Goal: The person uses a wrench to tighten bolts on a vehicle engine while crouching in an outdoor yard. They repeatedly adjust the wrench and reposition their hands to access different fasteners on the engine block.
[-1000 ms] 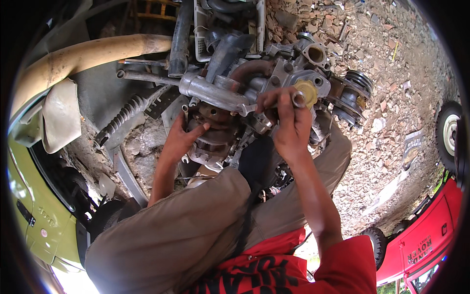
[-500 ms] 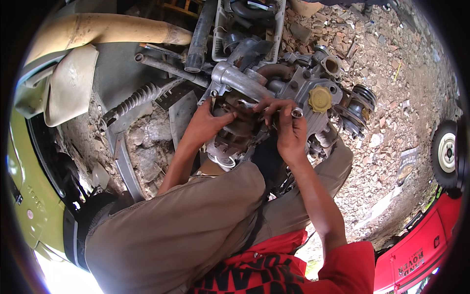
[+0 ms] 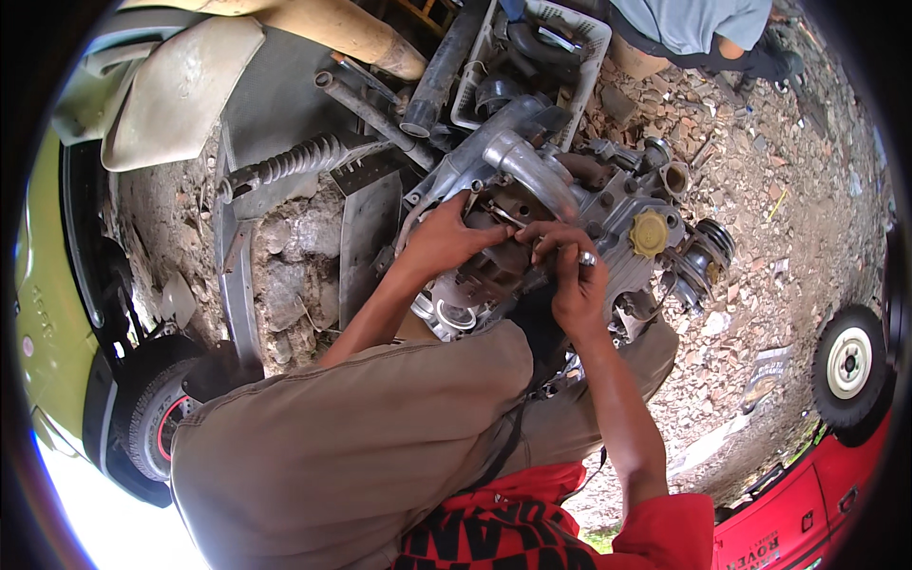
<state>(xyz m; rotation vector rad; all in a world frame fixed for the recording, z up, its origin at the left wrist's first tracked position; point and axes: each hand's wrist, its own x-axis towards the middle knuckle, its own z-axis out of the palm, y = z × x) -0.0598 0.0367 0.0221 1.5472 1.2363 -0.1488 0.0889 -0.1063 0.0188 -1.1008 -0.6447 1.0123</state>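
Basically, nearest is a red cloth shirt [image 3: 665,532] w/ bold black lettering [image 3: 513,532] across it, then brown cloth trousers [image 3: 351,427]. Past these, R hand [image 3: 575,290] is curled round a silver metal wrench [image 3: 587,258], ring end poking out; L hand [image 3: 451,237] is half-curled, thumb out over a rusty brown metal housing [image 3: 484,271], can't tell if it grips anything. Housing sits toward L side of a grey metal engine assembly [image 3: 613,218], just by both hands. Tighter on L: straight-edged grey steel bar [image 3: 242,304]. Roomier on R: rubble-strewn ground [image 3: 722,370] spreads wide. Farther off: white plastic crate [image 3: 594,38], glossy green vehicle [image 3: 43,313], bright red vehicle [image 3: 779,503] w/ dark side lettering.
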